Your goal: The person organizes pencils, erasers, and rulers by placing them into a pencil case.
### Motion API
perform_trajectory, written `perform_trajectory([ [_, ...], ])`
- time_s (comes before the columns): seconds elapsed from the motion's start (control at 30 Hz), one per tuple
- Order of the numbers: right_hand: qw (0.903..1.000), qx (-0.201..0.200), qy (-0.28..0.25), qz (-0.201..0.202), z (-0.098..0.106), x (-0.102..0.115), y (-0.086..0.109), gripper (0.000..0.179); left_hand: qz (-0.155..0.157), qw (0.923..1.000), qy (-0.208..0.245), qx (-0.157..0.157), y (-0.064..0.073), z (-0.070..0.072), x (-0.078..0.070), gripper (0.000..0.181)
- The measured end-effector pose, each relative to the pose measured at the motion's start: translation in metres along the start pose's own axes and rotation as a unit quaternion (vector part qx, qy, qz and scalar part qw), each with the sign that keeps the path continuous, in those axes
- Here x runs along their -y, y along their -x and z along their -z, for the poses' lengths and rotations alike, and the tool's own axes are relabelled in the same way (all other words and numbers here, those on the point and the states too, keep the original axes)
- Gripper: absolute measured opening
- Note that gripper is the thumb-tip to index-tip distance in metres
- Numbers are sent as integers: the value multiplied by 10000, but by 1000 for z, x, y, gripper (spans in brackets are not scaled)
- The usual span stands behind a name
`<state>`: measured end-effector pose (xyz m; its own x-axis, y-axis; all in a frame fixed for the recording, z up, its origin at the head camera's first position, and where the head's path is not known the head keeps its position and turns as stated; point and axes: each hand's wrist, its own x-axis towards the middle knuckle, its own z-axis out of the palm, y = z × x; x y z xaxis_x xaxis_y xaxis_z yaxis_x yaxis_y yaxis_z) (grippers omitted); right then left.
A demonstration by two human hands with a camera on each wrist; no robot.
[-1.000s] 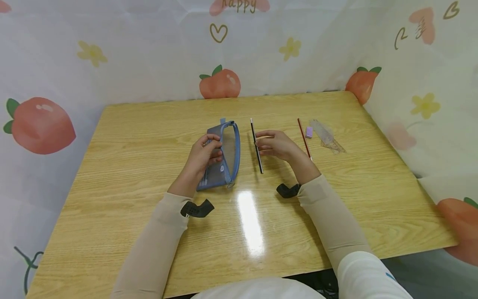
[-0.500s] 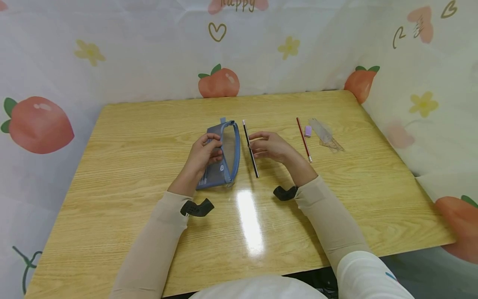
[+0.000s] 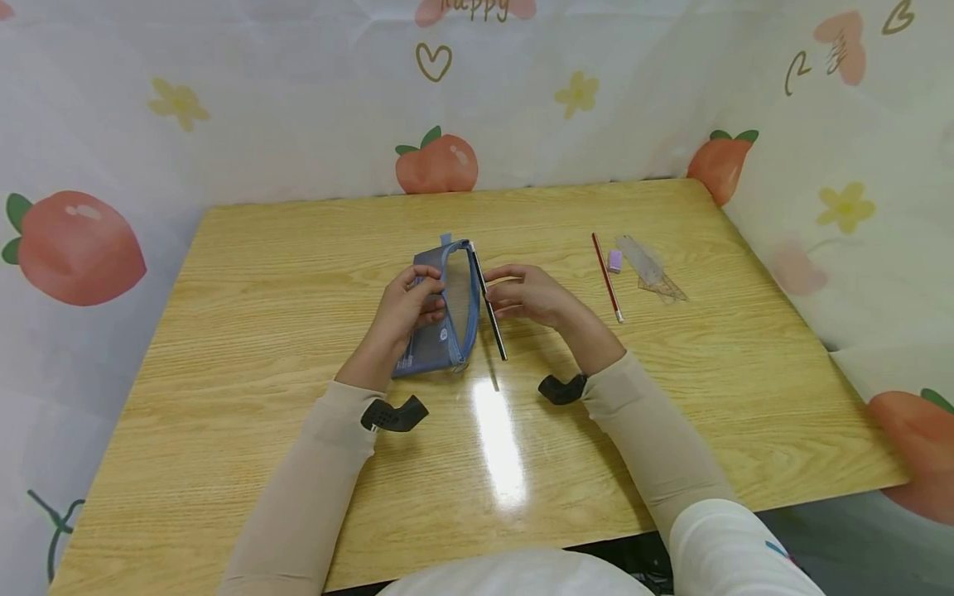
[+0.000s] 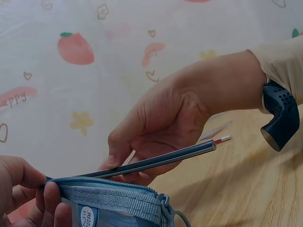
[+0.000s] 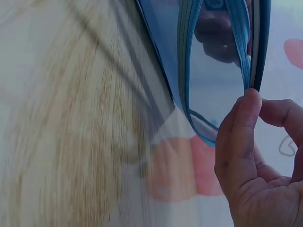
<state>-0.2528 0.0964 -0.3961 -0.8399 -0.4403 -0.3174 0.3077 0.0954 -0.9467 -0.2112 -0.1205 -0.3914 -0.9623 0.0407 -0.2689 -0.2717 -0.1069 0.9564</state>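
Observation:
A blue mesh pencil case [image 3: 430,343] with its zipper undone is held by my left hand [image 3: 408,305], the fingers pinching one edge of the opening. In the left wrist view the case's zipped rim [image 4: 113,185] and a small white label show. My right hand [image 3: 532,296] pinches a dark striped pencil [image 3: 495,329] between thumb and fingers. The pencil stands slanted along the right rim of the opening, outside it as far as I can see. From the right wrist view, the pencil [image 5: 260,45] lies close beside the blue zipper edge; whether they touch I cannot tell.
To the right on the wooden table [image 3: 298,497] lie a red pencil [image 3: 607,280], a purple eraser [image 3: 614,261] and clear flat rulers [image 3: 652,269]. A printed fabric backdrop [image 3: 298,124] stands along the back and sides.
My right hand has carried the dark pencil leftward, from apart from the case to right beside its opening. The left hand and the case have stayed almost still.

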Motion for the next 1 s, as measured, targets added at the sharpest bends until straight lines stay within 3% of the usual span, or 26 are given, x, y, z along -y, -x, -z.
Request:
perform_trajectory([
  [0.53, 9995, 111, -296, 53, -15, 1, -7, 45, 33, 10000, -39, -6, -1, -2, 1, 7],
  [1.0, 9985, -134, -471, 240, -29, -2, -13, 41, -33, 10000, 37, -34, -1, -4, 3, 11],
])
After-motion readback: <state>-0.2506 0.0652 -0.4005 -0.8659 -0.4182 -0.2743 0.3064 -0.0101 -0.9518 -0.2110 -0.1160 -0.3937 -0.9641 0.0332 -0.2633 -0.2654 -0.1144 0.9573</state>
